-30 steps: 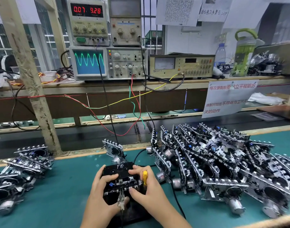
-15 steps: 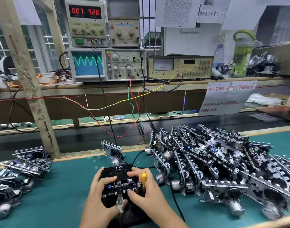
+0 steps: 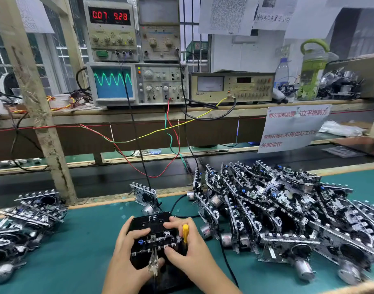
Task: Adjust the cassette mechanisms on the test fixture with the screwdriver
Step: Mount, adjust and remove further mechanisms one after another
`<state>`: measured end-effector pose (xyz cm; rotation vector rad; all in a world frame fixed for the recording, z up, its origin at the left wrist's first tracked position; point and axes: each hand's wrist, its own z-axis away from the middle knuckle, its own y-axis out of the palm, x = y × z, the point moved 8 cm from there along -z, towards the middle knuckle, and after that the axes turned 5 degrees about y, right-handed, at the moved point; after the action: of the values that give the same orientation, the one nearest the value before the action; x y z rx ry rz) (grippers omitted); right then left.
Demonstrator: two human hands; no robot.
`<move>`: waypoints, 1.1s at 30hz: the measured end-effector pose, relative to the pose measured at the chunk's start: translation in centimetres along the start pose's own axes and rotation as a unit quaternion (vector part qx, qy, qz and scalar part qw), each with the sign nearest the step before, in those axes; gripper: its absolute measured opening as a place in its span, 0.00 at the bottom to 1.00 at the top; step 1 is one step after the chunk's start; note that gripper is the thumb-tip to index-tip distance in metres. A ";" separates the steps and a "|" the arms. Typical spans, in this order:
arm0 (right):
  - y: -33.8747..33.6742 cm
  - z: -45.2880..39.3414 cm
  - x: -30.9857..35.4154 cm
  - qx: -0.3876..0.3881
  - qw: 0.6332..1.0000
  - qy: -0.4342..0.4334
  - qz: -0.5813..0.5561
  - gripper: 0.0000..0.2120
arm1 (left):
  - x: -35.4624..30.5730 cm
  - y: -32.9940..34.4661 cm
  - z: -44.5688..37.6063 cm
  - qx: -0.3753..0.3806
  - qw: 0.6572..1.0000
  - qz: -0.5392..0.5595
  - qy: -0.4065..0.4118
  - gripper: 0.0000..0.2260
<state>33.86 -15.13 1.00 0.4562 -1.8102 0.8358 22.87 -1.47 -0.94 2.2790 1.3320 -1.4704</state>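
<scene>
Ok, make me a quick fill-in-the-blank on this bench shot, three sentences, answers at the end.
1. The oscilloscope screen shows a green ____ trace.
2. The screwdriver in the right hand has a ____ handle.
3. The left hand holds the cassette mechanism, whose black cassette is marked with the letters ____.

Answers: wave; yellow; FE

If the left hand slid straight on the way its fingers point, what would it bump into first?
Probably the right hand: the left hand has its fingers aimed rightward across the black cassette mechanism marked FE. Depth is hard to judge.
</scene>
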 end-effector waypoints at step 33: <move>-6.4 3.0 1.2 -0.216 0.976 0.000 -0.005 0.27 | -1.7 -2.2 -2.0 0.133 0.986 -0.104 -0.016 0.18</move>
<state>35.58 -21.62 3.59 0.1830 -1.9212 0.4128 22.40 -0.13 2.15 2.3134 1.4820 -1.8454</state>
